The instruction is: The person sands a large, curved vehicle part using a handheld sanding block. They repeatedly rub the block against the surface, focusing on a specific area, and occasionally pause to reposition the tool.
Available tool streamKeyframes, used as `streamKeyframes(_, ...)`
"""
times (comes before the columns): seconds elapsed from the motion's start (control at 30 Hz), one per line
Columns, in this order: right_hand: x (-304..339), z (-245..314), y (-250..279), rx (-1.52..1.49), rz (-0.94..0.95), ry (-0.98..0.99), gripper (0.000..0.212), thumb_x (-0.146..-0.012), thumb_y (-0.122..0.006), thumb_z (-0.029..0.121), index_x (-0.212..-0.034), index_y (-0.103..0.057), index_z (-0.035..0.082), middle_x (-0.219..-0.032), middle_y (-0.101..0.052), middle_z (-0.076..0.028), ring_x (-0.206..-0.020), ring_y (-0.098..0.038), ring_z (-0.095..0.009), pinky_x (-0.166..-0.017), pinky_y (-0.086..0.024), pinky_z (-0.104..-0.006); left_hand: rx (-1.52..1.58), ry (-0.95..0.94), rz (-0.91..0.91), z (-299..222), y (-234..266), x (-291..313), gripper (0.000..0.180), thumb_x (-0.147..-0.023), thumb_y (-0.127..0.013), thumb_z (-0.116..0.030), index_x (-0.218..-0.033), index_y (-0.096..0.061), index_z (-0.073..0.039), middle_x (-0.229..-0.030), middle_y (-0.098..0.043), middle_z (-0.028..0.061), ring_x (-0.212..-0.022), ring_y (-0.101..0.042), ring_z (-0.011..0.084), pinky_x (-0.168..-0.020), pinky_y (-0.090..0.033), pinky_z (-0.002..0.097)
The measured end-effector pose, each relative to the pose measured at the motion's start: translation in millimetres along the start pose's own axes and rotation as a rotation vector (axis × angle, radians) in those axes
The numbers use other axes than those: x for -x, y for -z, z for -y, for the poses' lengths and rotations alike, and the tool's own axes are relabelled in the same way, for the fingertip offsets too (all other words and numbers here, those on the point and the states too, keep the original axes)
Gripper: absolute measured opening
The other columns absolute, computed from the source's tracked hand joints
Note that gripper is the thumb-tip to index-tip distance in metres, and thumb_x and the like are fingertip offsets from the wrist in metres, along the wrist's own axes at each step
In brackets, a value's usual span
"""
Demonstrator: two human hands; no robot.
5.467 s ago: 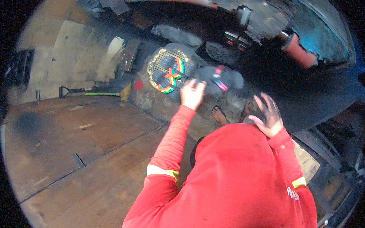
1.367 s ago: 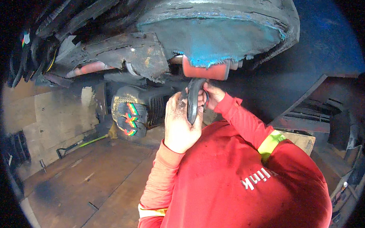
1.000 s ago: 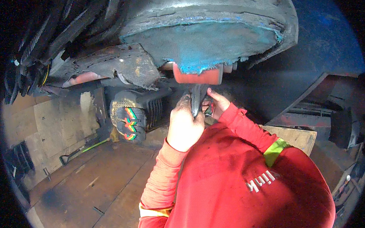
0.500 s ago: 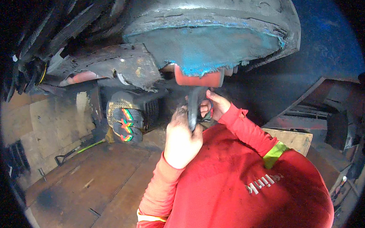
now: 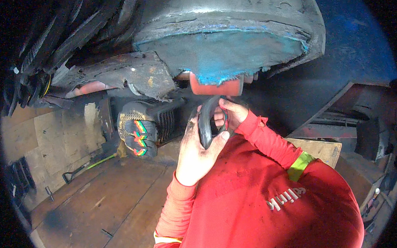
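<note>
A black rubber piece (image 5: 206, 121), bent into a loop with red and green on its inner side, is held between both my hands in front of my chest. My left hand (image 5: 195, 150) is closed on its near left side, with the thumb along the lower end. My right hand (image 5: 234, 112) grips the far right side, its fingertips showing inside the loop. Dark dust marks the left hand. Just above the piece is a red drum (image 5: 214, 87), partly covered by frayed blue cloth (image 5: 222, 57); whether they touch I cannot tell.
A grey, dusty machine hood (image 5: 229, 9) overhangs the hands. To the left, a stack of black rubber pieces (image 5: 140, 139) carries red, yellow and green crossed straps. Brown boards (image 5: 101, 206) cover the floor. A wooden box (image 5: 319, 150) stands at right. Dark strips hang at upper left.
The black piece has turned from nearly edge-on to show its loop. The left thumb has moved up onto its lower end, and both hands stay below the drum.
</note>
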State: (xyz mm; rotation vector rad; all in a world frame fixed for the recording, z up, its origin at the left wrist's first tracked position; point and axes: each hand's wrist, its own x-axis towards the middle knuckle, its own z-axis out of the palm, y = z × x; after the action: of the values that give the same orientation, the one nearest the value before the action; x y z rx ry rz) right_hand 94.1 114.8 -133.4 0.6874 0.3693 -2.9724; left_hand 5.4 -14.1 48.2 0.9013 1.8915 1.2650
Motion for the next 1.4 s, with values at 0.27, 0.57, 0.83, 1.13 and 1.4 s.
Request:
streamKeyframes(0.27, 9.9, 6.4, -2.7, 0.038, -0.091, 0.075, 0.039, -0.091, -0.068, 0.044, -0.116, -0.063, 0.014, -0.094, -0.064, 0.000, -0.075, -0.061, -0.014, -0.057, -0.051, -0.0297, -0.084, -0.025, -0.024, 5.8, -3.8, -9.3, 0.042, -0.078, -0.060, -0.005, -0.117, -0.054, 0.007, -0.095, -0.062, 0.0286, -0.086, -0.063, 0.0461, -0.074, -0.051, 0.0466)
streamKeyframes(0.57, 16.9, 8.5, -20.1, 0.011, 0.091, 0.037, 0.040, -0.093, -0.066, 0.043, -0.117, -0.061, 0.011, -0.099, -0.064, -0.004, -0.083, -0.062, -0.018, -0.067, -0.050, -0.0343, -0.140, 0.025, -0.060, -31.7, -0.3, 8.2, 0.039, -0.082, -0.063, -0.005, -0.120, -0.058, 0.002, -0.109, -0.064, 0.0173, -0.103, -0.062, 0.0331, -0.091, -0.049, 0.0405)
streamKeyframes(0.83, 19.4, -0.5, 9.7, -0.025, -0.040, 0.110, 0.063, -0.095, -0.059, 0.047, -0.139, -0.048, 0.002, -0.131, -0.060, -0.017, -0.113, -0.063, -0.028, -0.101, -0.049, -0.0418, -0.013, 0.106, 0.095, -4.9, -14.6, -29.1, 0.022, -0.083, -0.064, -0.006, -0.104, -0.063, 0.001, -0.104, -0.067, 0.0175, -0.098, -0.064, 0.0359, -0.085, -0.052, 0.0422)
streamKeyframes(1.13, 26.9, 7.2, -33.7, 0.030, 0.076, 0.057, 0.037, -0.097, -0.061, 0.039, -0.121, -0.060, 0.010, -0.110, -0.069, -0.007, -0.089, -0.068, -0.020, -0.075, -0.054, -0.0344, -0.177, 0.067, 0.019, -28.9, 14.7, 13.2, 0.050, -0.080, -0.061, -0.003, -0.129, -0.050, 0.005, -0.111, -0.059, 0.0237, -0.100, -0.063, 0.0385, -0.087, -0.050, 0.0417)
streamKeyframes(1.4, 18.7, 13.6, -27.4, -0.032, 0.017, 0.043, 0.048, -0.094, -0.066, 0.038, -0.128, -0.057, 0.006, -0.115, -0.068, -0.009, -0.101, -0.068, -0.023, -0.085, -0.055, -0.0400, -0.021, 0.149, 0.119, -21.3, 9.2, -18.0, 0.046, -0.085, -0.063, -0.007, -0.128, -0.050, 0.003, -0.113, -0.064, 0.0161, -0.103, -0.063, 0.0251, -0.092, -0.049, 0.0358)
